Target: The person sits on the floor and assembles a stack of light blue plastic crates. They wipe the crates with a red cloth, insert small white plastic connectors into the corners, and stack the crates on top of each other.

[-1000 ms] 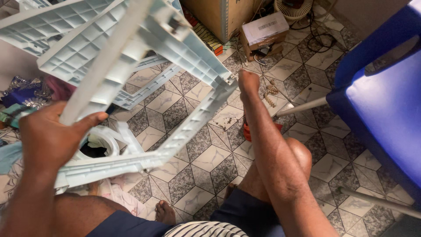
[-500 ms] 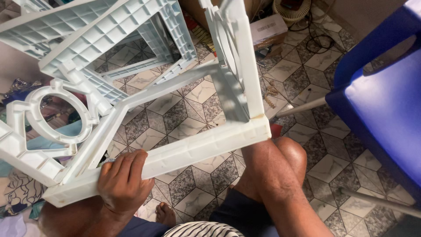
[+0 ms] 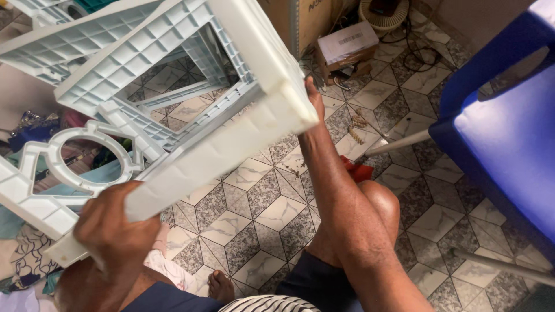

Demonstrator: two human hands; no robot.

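Observation:
I hold a large white plastic frame (image 3: pixel 219 144), ribbed on its inner faces, tilted up in front of me. My left hand (image 3: pixel 115 228) grips its lower end at the bottom left. My right hand (image 3: pixel 313 95) reaches up behind the frame's upper right corner; its fingers are hidden by the plastic. A round ring-shaped opening (image 3: pixel 92 156) in the frame shows at the left. My knees and a bare foot (image 3: pixel 221 286) appear below.
A blue plastic chair (image 3: pixel 509 127) with metal legs stands at the right. A cardboard box (image 3: pixel 347 43) and a fan base with cables lie at the top. Coloured cloth (image 3: pixel 34 127) is piled at the left. A small red object (image 3: pixel 359 171) lies on the patterned tile floor.
The frame has turned and swung upward, its broad beam now crossing the middle of the view. My left hand shifted left along the lower end; my right hand rose to the upper corner.

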